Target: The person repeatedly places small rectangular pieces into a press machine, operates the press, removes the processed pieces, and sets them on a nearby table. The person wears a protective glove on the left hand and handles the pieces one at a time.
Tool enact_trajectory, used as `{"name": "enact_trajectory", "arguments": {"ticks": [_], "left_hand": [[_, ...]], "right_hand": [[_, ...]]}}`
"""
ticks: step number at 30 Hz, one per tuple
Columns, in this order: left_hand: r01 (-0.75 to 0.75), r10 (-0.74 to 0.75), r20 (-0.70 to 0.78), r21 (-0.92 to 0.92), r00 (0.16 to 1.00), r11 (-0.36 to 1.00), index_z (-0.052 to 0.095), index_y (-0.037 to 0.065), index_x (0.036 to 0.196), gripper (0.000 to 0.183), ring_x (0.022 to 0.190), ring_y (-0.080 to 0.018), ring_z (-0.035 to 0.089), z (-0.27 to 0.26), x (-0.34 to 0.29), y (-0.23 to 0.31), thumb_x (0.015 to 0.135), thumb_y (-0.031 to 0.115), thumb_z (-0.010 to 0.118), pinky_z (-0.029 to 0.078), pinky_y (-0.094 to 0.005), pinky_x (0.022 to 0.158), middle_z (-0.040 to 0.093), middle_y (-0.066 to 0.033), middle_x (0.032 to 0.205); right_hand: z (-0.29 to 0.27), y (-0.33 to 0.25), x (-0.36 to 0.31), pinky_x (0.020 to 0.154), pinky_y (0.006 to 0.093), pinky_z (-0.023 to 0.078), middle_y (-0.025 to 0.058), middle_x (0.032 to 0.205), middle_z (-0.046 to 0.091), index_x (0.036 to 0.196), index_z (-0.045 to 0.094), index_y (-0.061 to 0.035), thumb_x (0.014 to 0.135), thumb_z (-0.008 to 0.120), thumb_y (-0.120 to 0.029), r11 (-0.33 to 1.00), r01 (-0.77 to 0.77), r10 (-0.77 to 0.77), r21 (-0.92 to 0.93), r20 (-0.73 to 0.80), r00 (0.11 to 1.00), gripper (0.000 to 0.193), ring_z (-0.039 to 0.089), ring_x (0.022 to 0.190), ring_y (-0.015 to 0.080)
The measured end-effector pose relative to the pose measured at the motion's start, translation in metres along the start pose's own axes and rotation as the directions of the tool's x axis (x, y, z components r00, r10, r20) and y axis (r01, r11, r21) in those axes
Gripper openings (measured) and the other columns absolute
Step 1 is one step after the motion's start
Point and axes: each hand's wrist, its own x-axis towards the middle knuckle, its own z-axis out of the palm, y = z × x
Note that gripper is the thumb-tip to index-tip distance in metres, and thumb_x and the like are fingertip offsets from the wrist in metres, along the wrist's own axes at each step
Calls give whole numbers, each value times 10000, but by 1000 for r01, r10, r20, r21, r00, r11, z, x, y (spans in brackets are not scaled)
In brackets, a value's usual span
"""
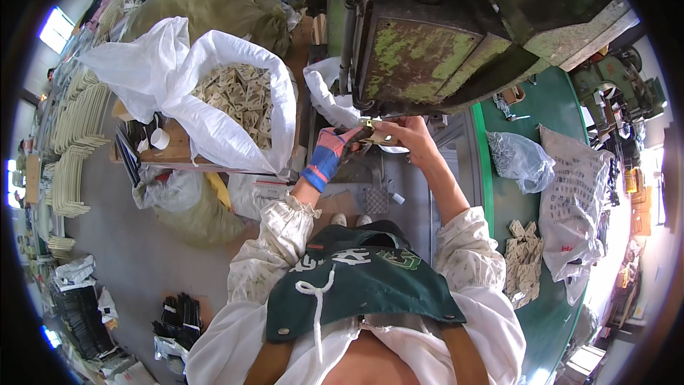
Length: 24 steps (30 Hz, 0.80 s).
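In front of the green press, my left hand (334,150) wears a blue and pink glove, its fingers closed at one end of a small yellowish metal bracket (382,139). My bare right hand (413,139) pinches the bracket from the other side. The two hands almost meet just below the press's lower edge. Dark glove fingertips cover part of the bracket, so its full shape is hidden. To the left, an open white sack (283,110) bulges with many pale metal pieces (239,100).
Close above my hands looms the worn green press (420,57). On the right, a green table (509,192) bears a clear bag of small parts (522,159), a printed white sack (573,199) and stacked beige pieces (524,264). White racks (71,142) line the far left.
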Motion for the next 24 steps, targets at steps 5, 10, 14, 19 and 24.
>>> {"name": "enact_trajectory", "arguments": {"ticks": [5,10,14,19,24], "left_hand": [[55,-42,63,-220,997,974,583,107,1199,378,637,-180,575,-19,2,26,836,47,498,439,-287,637,617,-84,722],[18,-10,46,-166,999,986,592,120,1177,367,627,-187,579,-7,7,4,812,96,555,450,-293,599,614,-108,735],[-22,14,-36,-219,999,975,585,158,1194,410,599,-183,568,4,5,-5,787,117,602,449,-307,572,595,-111,709],[37,-35,13,-257,999,966,568,171,1221,396,573,-171,554,6,-1,4,826,158,581,442,-303,565,607,-100,717],[-88,47,-168,-245,985,965,610,140,1151,308,500,-121,527,25,-4,-2,858,232,586,392,-265,469,606,-43,657]], "right_hand": [[2,12,5,510,207,419,32,805,650,938,623,-4,740,733,-109,994,96,-101,-54,-82,992,249,584,662,79],[3,12,9,494,213,403,46,781,637,898,623,-16,736,721,-88,990,119,-124,-79,-72,990,203,573,643,97],[3,13,12,533,227,439,41,775,631,902,622,-4,737,721,-84,991,121,-124,-56,-68,990,208,584,664,102],[-8,33,22,629,246,493,39,833,629,978,601,2,732,726,-72,997,74,-74,-4,-75,994,285,605,732,110],[-3,38,25,609,290,550,68,873,619,1007,544,-2,720,727,-49,978,150,-170,-146,-133,977,343,630,747,146]]}}
